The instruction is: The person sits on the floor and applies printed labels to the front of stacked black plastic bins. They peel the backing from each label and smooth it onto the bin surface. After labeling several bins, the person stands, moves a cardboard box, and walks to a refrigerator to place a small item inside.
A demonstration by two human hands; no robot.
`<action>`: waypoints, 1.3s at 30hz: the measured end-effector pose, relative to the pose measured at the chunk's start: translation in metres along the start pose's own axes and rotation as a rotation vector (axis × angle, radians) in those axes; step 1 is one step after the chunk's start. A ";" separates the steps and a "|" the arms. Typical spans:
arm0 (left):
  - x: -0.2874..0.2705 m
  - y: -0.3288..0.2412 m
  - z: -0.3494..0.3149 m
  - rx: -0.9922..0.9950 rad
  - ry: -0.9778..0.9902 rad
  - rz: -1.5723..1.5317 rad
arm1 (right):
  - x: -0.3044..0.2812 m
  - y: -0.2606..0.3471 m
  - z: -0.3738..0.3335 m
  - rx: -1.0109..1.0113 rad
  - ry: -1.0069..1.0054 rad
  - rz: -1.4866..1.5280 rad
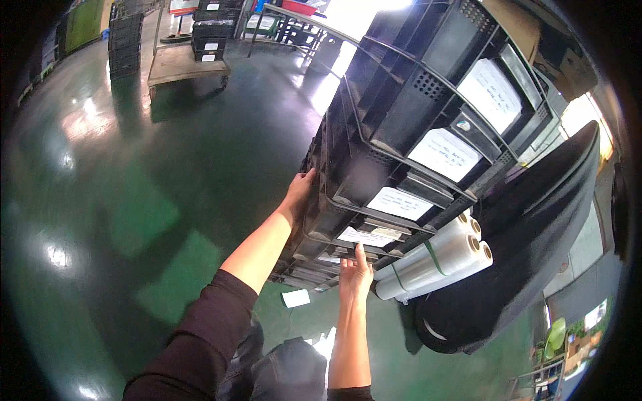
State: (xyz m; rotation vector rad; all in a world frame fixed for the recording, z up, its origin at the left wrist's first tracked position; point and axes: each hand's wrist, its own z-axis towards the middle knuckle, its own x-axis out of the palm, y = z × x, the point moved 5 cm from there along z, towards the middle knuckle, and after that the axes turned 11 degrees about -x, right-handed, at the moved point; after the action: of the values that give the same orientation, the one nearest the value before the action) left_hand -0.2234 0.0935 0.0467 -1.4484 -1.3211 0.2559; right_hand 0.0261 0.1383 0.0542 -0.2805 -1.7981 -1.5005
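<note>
A tall stack of black plastic crates [391, 137] rises before me, each front bearing a white paper label. My left hand [300, 192] grips the left side of a lower crate [326, 220], its fingertips partly hidden behind the edge. At the front of this stack, my right hand [355, 269] holds the lower rim of a crate, thumb up against the front and fingers tucked underneath. A small white sheet [295, 298] lies at the foot of the stack.
Rolls of clear wrap [438, 262] tied with green bands sit right of the stack, beside a large black-covered object [515, 247]. Far left are a wheeled trolley [184, 65] carrying crates and another crate stack [125, 47]. A table [314, 25] stands at the back.
</note>
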 end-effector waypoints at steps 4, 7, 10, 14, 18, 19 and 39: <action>-0.002 -0.002 -0.012 0.080 -0.009 0.025 | 0.002 0.003 -0.003 0.011 -0.063 0.001; -0.004 0.002 -0.017 0.066 0.026 0.028 | 0.005 0.009 -0.010 0.048 -0.071 0.005; -0.011 0.010 -0.019 0.090 -0.068 0.127 | 0.005 0.016 -0.014 0.059 -0.056 -0.057; -0.015 0.012 -0.028 0.097 -0.108 0.119 | 0.009 0.019 -0.019 0.061 -0.025 -0.045; -0.020 0.002 -0.044 0.089 -0.094 0.041 | 0.012 0.017 -0.027 0.099 -0.041 -0.047; -0.021 -0.003 -0.047 0.099 -0.072 0.016 | 0.010 0.018 -0.028 0.103 -0.133 -0.076; -0.006 -0.019 0.001 0.029 0.229 -0.181 | -0.060 -0.051 0.012 0.247 -0.157 0.144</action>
State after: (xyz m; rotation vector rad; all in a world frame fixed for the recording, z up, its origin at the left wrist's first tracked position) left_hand -0.2371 0.0854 0.0585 -1.2834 -1.2457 -0.0098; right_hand 0.0313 0.1518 -0.0240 -0.4041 -2.0192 -1.1707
